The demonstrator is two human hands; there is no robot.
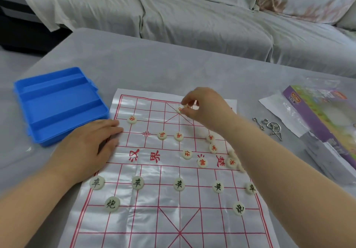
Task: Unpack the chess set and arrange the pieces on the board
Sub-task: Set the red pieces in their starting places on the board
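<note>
On the board (pixel 154 219) black pawns (pixel 179 184) stand placed; right grip (pixel 200 107) pinches a red piece (pixel 180 109), others scattered, left grip (pixel 90 143) flat.

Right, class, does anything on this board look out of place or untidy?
Yes: the red-lettered pieces lie scattered across the middle, several off the line crossings, while the black-lettered pieces sit in tidy rows.

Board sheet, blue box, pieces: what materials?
Board: thin glossy plastic film, by its creases and glare. Blue box: moulded plastic, probably; uniform colour, rounded moulded ridges. Pieces: smooth cream discs, plastic or resin, unclear which.
</note>
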